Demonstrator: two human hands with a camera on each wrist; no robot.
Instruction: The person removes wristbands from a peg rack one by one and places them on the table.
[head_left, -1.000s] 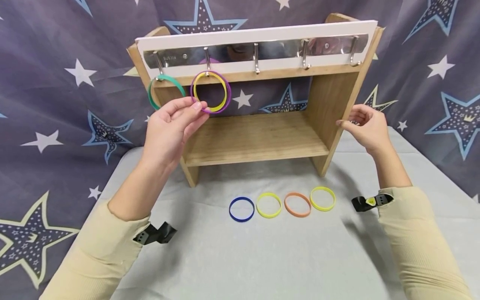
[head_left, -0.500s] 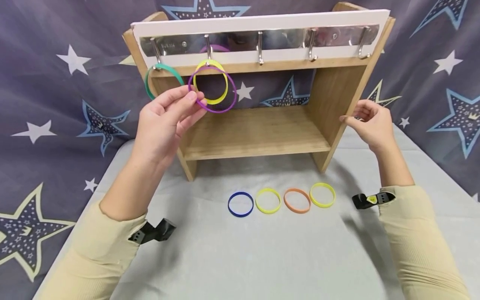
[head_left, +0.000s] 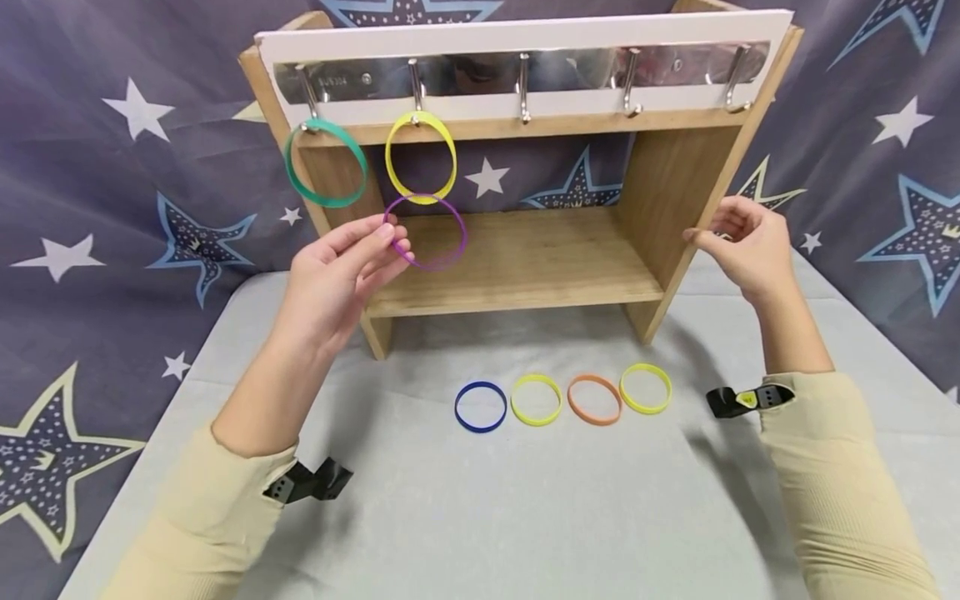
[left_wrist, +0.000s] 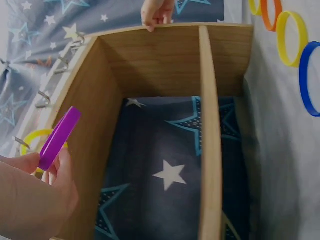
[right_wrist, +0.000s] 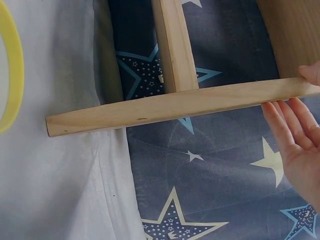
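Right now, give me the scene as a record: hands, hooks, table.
left hand: pinches thin purple round band, not hung
right hand: pinches light wooden shelf at its right side
silver metal hooks: five; from left, green round band on first, yellow round band on second
gray cloth-covered table: left to right, blue round band, left yellow band, orange round band, right yellow band

Looking like a small staged recording corner, while leaving the kind of building unclear. Showing this through star-printed drapes (head_left: 90, 200) closing in the back and both sides, pale grey cloth (head_left: 525, 517) lying beneath a wooden shelf (head_left: 532, 254) bearing a metal hook strip (head_left: 472, 73), and black cameras (head_left: 326, 481) sitting at both sleeve cuffs (head_left: 817, 408).
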